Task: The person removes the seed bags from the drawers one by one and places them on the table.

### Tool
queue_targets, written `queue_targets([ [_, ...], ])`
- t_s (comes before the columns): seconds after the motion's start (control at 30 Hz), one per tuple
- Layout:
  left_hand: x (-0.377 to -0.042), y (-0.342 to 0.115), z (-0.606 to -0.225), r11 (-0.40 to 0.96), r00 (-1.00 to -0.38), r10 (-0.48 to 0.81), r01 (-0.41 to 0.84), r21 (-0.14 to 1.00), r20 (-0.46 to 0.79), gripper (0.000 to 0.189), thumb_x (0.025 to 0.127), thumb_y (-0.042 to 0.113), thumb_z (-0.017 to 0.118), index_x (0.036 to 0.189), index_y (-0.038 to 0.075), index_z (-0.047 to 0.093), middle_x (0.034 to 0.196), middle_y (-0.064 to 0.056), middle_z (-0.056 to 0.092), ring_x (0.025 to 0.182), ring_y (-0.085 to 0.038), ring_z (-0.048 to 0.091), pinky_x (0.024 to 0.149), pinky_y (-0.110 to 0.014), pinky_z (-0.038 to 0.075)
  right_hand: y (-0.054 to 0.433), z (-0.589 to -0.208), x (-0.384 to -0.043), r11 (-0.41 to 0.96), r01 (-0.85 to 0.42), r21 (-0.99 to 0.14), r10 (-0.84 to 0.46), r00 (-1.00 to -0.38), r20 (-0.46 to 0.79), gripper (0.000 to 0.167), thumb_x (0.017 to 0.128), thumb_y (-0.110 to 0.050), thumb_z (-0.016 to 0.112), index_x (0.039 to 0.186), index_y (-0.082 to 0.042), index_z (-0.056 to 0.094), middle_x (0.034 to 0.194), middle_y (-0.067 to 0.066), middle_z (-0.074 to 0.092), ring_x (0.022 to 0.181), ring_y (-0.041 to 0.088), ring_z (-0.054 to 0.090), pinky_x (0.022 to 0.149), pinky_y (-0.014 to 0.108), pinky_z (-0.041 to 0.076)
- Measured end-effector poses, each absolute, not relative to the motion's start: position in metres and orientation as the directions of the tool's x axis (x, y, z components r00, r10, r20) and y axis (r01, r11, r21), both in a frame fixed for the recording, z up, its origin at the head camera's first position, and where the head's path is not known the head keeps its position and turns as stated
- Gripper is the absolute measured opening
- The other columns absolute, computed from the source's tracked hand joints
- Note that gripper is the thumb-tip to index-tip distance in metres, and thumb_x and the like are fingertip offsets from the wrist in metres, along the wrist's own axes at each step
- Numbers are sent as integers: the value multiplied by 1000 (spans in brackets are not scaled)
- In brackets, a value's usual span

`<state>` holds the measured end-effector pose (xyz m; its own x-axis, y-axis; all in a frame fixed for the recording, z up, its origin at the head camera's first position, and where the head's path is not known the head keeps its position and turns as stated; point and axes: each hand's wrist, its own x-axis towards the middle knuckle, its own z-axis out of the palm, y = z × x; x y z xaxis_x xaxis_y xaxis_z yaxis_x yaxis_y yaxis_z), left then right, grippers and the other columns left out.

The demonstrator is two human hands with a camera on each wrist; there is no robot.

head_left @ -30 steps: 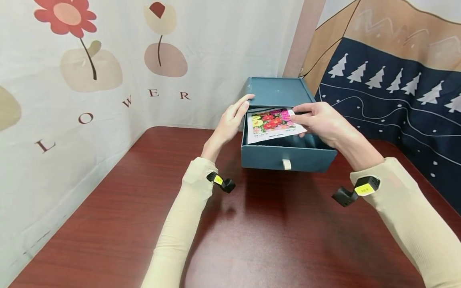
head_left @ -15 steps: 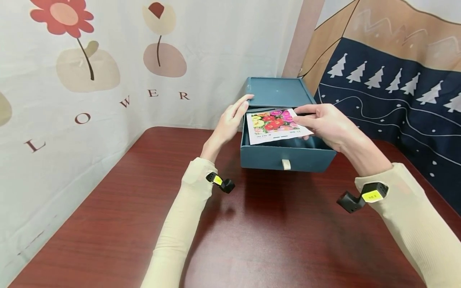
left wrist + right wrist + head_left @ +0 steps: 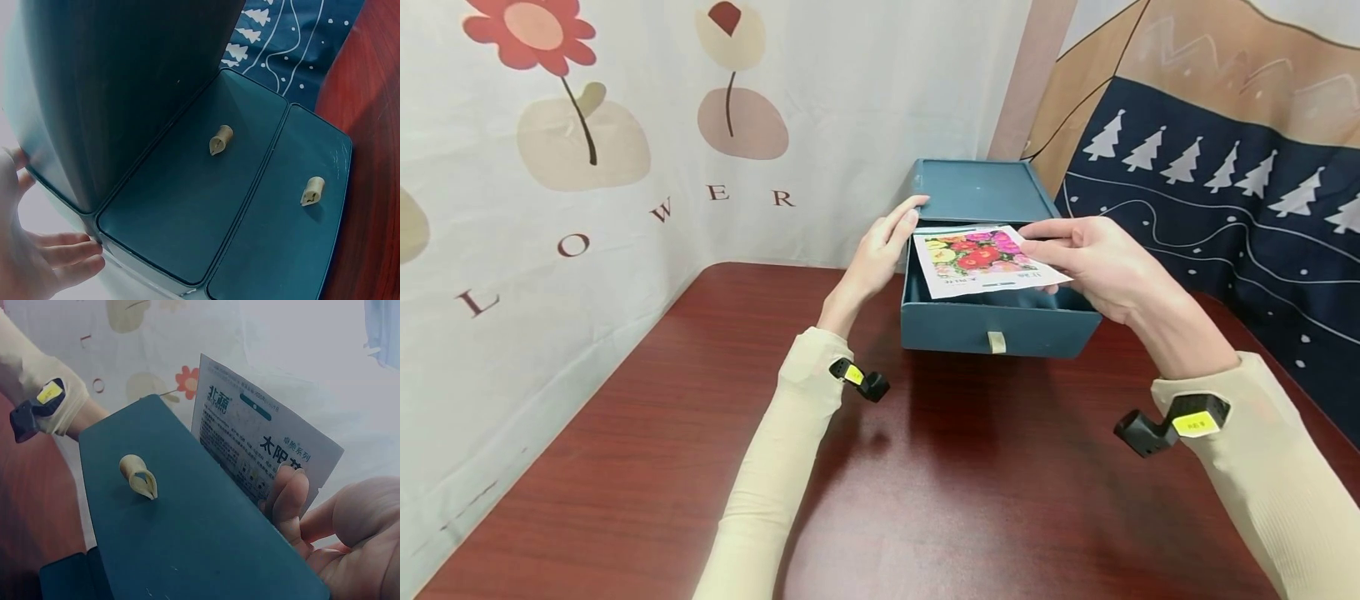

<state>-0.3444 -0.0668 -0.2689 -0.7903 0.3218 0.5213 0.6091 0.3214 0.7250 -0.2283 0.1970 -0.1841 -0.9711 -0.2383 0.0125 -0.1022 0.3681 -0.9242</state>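
My right hand (image 3: 1108,258) pinches a flower seed packet (image 3: 973,257) by its right side, above the pulled-out drawer (image 3: 947,327) of a dark teal drawer cabinet (image 3: 985,190). Colourful blooms are printed on the packet's upper face; in the right wrist view its back (image 3: 244,419) carries Chinese print, with a finger (image 3: 290,494) across it. My left hand (image 3: 876,248) rests against the cabinet's left side near the top, fingers extended. The left wrist view shows those fingers (image 3: 69,253) touching the cabinet's side edge.
Below the pulled-out drawer are two closed drawers with beige pull loops (image 3: 221,140). The cabinet stands toward the back of a reddish-brown table (image 3: 880,500). A white flower-print curtain (image 3: 850,100) hangs behind, and a navy tree-print cloth (image 3: 1217,217) on the right.
My right hand has drawn the seed packet a little to the right and toward me, showing more of its lower edge over the drawer. The left hand stays in place.
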Motion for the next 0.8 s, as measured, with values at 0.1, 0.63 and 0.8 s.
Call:
queue_targets([
  [0.1,-345,-66,-269,314,-786,323,615,723,528,45,110,41,38,151,26,49,68,-7,35,68,-23,40,71,-33,33,199,-184,-226,351,-102,-931,-242,-970,15,54,103,-23,60,146,6,45,101,-3,72,84,9,68,65,20,52],
  [0.63,-346,-67,-270,327,-793,315,607,725,522,45,110,41,38,150,27,50,73,-9,40,74,-23,43,73,-34,35,203,-184,-219,318,-92,-944,-228,-973,18,53,103,-22,61,146,4,47,99,-4,73,82,10,71,68,20,54],
  [0.8,-347,-66,-270,322,-789,316,612,722,527,44,110,40,38,150,26,51,68,-7,38,68,-23,41,70,-33,34,204,-184,-218,307,-85,-948,-222,-975,16,52,103,-22,61,146,3,47,99,-4,73,81,10,71,67,19,54],
])
